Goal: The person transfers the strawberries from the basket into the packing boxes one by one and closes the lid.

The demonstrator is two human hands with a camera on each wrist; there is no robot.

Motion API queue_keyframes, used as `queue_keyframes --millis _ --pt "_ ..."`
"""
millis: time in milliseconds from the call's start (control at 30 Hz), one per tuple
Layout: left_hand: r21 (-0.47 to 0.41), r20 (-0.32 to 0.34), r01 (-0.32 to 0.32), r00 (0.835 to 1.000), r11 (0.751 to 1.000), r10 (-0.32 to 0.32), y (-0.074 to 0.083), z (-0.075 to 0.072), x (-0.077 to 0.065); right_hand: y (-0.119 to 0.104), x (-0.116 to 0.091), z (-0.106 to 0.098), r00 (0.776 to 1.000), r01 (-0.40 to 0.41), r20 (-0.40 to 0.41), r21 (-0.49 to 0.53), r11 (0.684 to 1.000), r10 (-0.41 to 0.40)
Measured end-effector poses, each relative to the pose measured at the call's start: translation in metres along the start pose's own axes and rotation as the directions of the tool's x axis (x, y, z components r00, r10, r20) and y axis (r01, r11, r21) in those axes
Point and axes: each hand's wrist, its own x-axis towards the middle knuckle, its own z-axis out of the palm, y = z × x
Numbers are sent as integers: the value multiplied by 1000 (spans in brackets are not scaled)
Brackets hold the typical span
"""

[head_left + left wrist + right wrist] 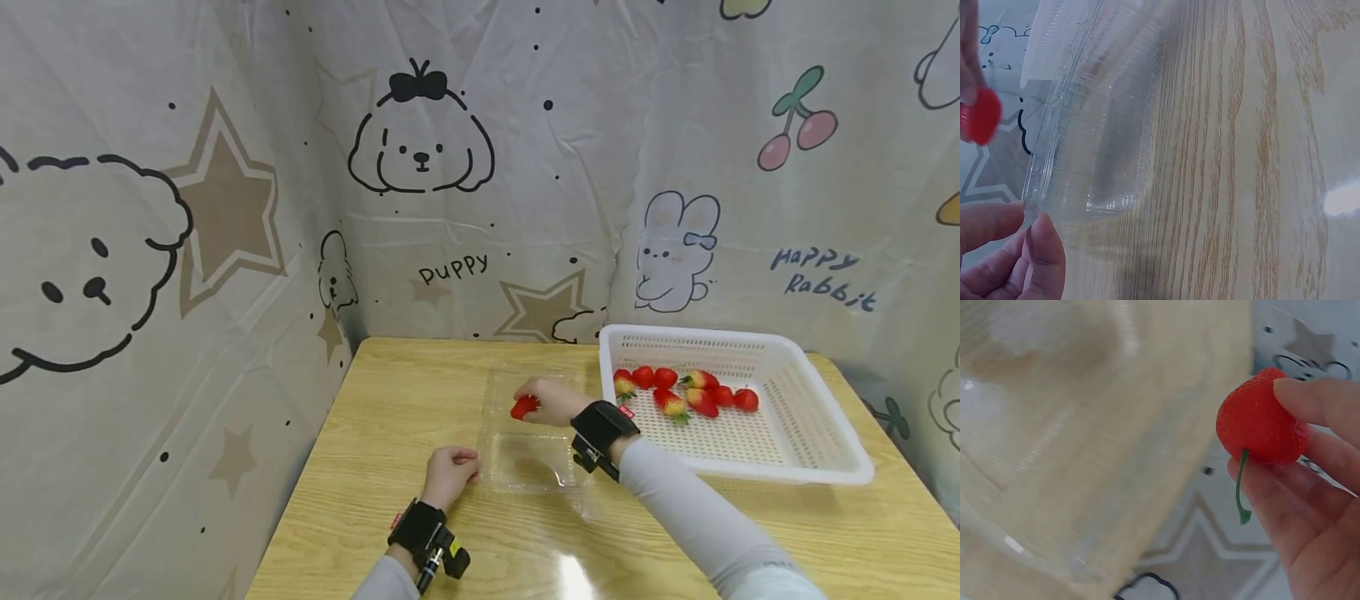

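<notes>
My right hand (555, 402) pinches a red strawberry (1260, 422) between thumb and fingers; a thin green stem hangs from the fruit in the right wrist view. It is held above the far part of a clear plastic clamshell box (525, 462), which lies unfolded on the table. At the near left corner of that box is my left hand (450, 477). In the left wrist view, its thumb and finger pinch the box's clear rim (1034, 200). No fruit shows inside the box.
To the right stands a white perforated plastic basket (697, 335), with several strawberries (669, 406) lying mostly toward its left and back. Both rest on a wood-grain table (397, 400). Printed cloth (480, 233) hangs behind the table and along its left side.
</notes>
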Motion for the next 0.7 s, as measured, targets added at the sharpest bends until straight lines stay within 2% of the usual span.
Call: queue_keyframes --millis 367,400,433,467,533,600,633,667,700 --pt "14 -5 12 1000 1000 -12 -2 1 1 14 10 45 986 -112 132 48 993 105" --pt "15 -7 13 1000 1000 -13 -2 1 1 21 13 52 983 -123 146 51 991 115" --pt "15 -8 13 1000 1000 -13 -2 1 1 37 16 66 989 -82 126 65 994 73" --pt "16 -8 14 1000 1000 -13 -2 1 1 55 20 83 994 -44 106 75 996 36" --pt "13 -8 12 1000 1000 -12 -2 1 1 86 28 114 991 -56 123 63 996 48" --pt "7 -6 9 1000 1000 -9 -2 1 1 126 35 152 997 18 73 36 999 -21" --pt "4 -5 6 1000 1000 -6 -2 1 1 136 37 163 997 13 79 30 999 -16" --pt "1 -4 5 1000 1000 -5 -2 1 0 137 38 166 992 -41 120 22 999 39" --pt "-1 -3 3 1000 1000 -3 -2 1 0 139 38 168 990 -50 130 15 999 48"
